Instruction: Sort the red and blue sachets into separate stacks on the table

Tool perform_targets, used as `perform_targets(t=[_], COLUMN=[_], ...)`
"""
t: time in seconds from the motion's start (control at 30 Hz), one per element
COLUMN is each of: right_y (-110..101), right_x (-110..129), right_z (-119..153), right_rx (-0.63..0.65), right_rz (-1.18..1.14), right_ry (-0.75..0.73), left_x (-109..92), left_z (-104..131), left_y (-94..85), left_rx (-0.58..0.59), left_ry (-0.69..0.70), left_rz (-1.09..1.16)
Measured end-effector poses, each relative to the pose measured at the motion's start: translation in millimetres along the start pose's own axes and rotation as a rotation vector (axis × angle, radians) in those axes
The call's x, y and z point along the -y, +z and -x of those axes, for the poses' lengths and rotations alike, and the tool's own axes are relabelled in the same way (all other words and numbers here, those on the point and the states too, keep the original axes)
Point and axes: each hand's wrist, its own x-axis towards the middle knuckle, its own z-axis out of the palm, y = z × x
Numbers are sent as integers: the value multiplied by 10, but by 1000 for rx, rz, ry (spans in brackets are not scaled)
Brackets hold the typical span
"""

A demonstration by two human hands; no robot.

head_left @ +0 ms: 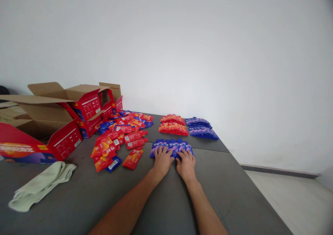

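Several blue packets (171,145) lie overlapping in a row on the grey table (166,200), in front of me. My left hand (162,160) rests on the left part of this row, its fingers spread over the packets. On the right part lies my right hand (186,162), fingers apart and touching the packets' lower edges. Behind the row are stacked orange-red packets (173,127), and to their right stacked blue packets (204,132). A single red packet (133,158) lies left of my left hand.
A loose heap of red and blue packets (106,146) covers the table's left middle. Open red cardboard boxes (66,141) stand at the far left, with a pale green cloth (45,183) before them. The white wall (182,54) rises behind the table.
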Motion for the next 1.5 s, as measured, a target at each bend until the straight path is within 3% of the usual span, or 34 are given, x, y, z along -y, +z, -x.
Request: perform_targets(t=[0.2, 0.37, 0.57, 0.77, 1.03, 1.23, 1.5], right_y=[-78, -114, -63, -34, 206, 330, 158], right_x=[100, 382, 871, 1441, 2104, 2213, 2171], right_z=[10, 10, 104, 181, 377, 476, 450], right_rx=[-47, -57, 20, 147, 265, 344, 422], right_rz=[9, -27, -101, -144, -198, -185, -248], right_ry=[-12, -57, -196, -268, -393, -395, -396], left_x=[-17, 108, 502, 985, 1472, 1583, 1503], left_z=[79, 191, 383, 609, 889, 978, 917], left_y=[-109, -281, -471, -786, -1046, -1127, -1178], left_rx=[-47, -66, -109, -147, -138, -100, -89], left_ry=[-1, 14, -69, -213, -309, -311, -270], left_rz=[2, -14, -124, -267, -368, -376, -400])
